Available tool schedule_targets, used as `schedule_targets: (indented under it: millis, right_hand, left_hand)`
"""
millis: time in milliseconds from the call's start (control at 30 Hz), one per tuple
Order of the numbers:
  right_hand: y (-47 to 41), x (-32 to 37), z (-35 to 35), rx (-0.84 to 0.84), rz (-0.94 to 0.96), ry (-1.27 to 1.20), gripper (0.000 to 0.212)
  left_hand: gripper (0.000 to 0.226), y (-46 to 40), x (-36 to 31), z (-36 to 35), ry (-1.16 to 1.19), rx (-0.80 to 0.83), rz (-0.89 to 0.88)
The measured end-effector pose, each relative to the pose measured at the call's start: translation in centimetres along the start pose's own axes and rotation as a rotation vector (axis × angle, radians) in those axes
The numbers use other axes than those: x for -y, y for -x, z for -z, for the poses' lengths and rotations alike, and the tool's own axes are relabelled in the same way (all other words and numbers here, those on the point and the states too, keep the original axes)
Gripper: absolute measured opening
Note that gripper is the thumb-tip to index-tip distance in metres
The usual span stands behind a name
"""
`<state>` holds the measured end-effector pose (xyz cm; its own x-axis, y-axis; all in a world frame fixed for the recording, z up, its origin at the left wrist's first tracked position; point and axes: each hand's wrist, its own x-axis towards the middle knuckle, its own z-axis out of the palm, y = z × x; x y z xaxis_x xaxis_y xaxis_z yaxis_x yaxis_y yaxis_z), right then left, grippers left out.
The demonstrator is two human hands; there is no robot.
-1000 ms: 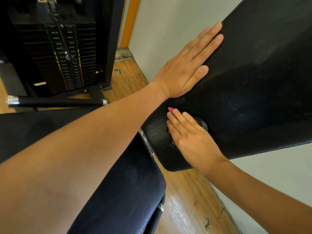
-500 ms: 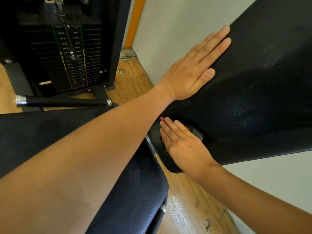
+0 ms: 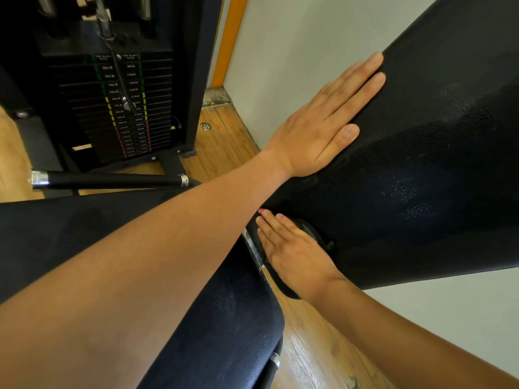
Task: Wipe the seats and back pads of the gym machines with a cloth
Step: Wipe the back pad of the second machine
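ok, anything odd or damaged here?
Nothing damaged or spilled. One oddity: no cloth is clearly in view. The left hand lies flat and bare on the back pad; the right hand presses something dark with a red bit, hard to identify.

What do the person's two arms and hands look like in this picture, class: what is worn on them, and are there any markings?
Both forearms are bare, with no sleeves, gloves, watch or rings in view. The left hand shows a short, unpainted thumbnail. The right hand has one fingertip with a pink-red painted nail; its other nails are too unclear to judge.
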<state>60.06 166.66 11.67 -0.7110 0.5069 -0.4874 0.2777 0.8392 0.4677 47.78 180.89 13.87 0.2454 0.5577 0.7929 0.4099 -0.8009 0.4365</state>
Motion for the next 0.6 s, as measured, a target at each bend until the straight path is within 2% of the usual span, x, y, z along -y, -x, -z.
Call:
schedule_targets:
  millis: [67, 233, 433, 600]
  right_hand:
    - [0.5, -0.2, 0.9, -0.012, 0.001, -0.031, 0.058]
    - [3.1, -0.6, 1.4, -0.189, -0.065, -0.094, 0.056]
    - [4.6, -1.0, 0.0, -0.030, 0.002, 0.021, 0.058]
    - [4.5, -0.9, 0.0, -0.086, -0.020, -0.025, 0.060]
  left_hand:
    - [0.058, 0.0, -0.2, 0.1, -0.002, 0.004, 0.018]
    - [0.059, 0.4, -0.5, 0.5, -0.043, 0.021, 0.062]
    - [0.059, 5.4, -0.6, 1.4, -0.139, 0.089, 0.200]
    - [0.061, 12.2, -0.5, 1.9, -0.229, 0.140, 0.408]
